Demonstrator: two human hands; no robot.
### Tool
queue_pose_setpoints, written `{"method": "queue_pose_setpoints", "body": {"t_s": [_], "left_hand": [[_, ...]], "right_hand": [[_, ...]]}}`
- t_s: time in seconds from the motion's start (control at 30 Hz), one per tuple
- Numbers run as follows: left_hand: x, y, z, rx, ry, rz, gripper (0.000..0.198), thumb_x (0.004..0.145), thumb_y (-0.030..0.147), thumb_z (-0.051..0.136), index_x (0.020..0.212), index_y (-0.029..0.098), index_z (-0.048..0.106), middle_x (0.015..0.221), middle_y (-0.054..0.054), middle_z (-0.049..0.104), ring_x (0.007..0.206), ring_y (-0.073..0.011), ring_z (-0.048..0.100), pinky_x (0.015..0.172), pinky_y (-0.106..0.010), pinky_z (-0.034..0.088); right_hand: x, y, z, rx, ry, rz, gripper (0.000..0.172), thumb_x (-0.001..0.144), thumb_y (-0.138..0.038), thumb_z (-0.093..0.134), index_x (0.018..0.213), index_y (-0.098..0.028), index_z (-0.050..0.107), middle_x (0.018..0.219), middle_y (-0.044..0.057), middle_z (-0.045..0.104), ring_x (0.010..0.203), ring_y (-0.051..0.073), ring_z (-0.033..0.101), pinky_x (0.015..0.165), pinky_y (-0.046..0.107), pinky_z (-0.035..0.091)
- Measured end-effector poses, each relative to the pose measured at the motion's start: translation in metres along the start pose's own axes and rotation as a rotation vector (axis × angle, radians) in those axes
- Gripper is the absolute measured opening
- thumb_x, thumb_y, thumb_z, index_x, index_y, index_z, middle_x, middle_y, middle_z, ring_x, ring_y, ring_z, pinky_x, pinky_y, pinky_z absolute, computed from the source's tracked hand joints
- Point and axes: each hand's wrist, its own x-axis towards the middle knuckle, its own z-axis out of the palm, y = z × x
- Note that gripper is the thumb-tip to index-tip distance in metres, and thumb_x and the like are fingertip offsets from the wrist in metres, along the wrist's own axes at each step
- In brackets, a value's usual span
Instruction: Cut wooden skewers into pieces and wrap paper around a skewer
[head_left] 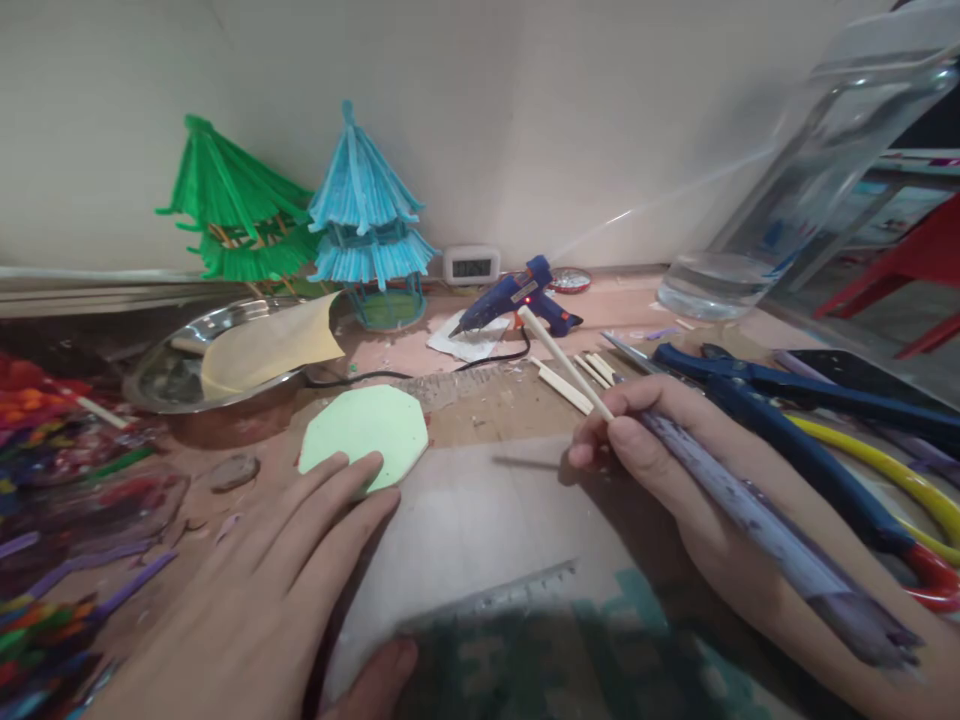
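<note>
My left hand [277, 560] lies spread, its fingertips on the lower edge of a pale green octagonal piece [367, 430]; the thumb is apart, low in the view. My right hand [690, 490] pinches a thin pale wooden stick [559, 350] between thumb and fingers, its free end pointing up and to the left. A worn, purplish-grey pen-like tool [750, 520] also lies across this hand, over the base of the thumb. Its tip is hidden behind the fingers. Below both hands are a whitish board [480, 520] and a clear ruler [510, 590].
A blue glue gun [517, 290] with a red light rests on white paper [465, 345]. Behind stand green [225, 200] and blue [364, 190] tiered-roof models. A metal dish [150, 385] is left; blue-handled cutters [795, 430] and a water-holding clear container [750, 240] are right.
</note>
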Motion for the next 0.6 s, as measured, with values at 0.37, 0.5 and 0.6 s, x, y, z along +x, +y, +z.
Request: {"method": "queue_pose_setpoints", "body": {"t_s": [0.37, 0.5, 0.6], "left_hand": [[0.019, 0.013, -0.024, -0.038, 0.018, -0.028, 0.053, 0.078, 0.055, 0.053, 0.121, 0.024, 0.061, 0.131, -0.011, 0.058, 0.115, -0.0383, 0.054, 0.093, -0.055, 0.044], [0.024, 0.023, -0.048, -0.078, -0.032, -0.019, 0.035, 0.085, 0.045, 0.049, 0.101, 0.022, 0.069, 0.114, -0.011, 0.065, 0.103, -0.0324, 0.060, 0.086, -0.048, 0.049], [0.015, 0.037, -0.067, -0.190, -0.123, 0.077, 0.028, 0.091, 0.030, 0.044, 0.084, 0.024, 0.070, 0.090, -0.005, 0.069, 0.079, -0.0191, 0.065, 0.072, -0.031, 0.053]], "right_hand": [[0.003, -0.007, 0.000, -0.098, -0.131, -0.030, 0.012, 0.089, -0.032, 0.049, 0.082, -0.023, 0.054, 0.065, -0.001, 0.059, 0.055, 0.014, 0.054, 0.046, 0.023, 0.040], [0.001, -0.012, 0.003, -0.207, -0.229, -0.147, 0.011, 0.086, -0.026, 0.049, 0.078, -0.021, 0.055, 0.064, -0.001, 0.057, 0.058, 0.014, 0.053, 0.051, 0.024, 0.040], [0.000, -0.010, 0.005, -0.293, -0.275, -0.253, 0.009, 0.085, -0.024, 0.050, 0.081, -0.019, 0.057, 0.074, 0.002, 0.061, 0.069, 0.017, 0.056, 0.062, 0.027, 0.043]]}}
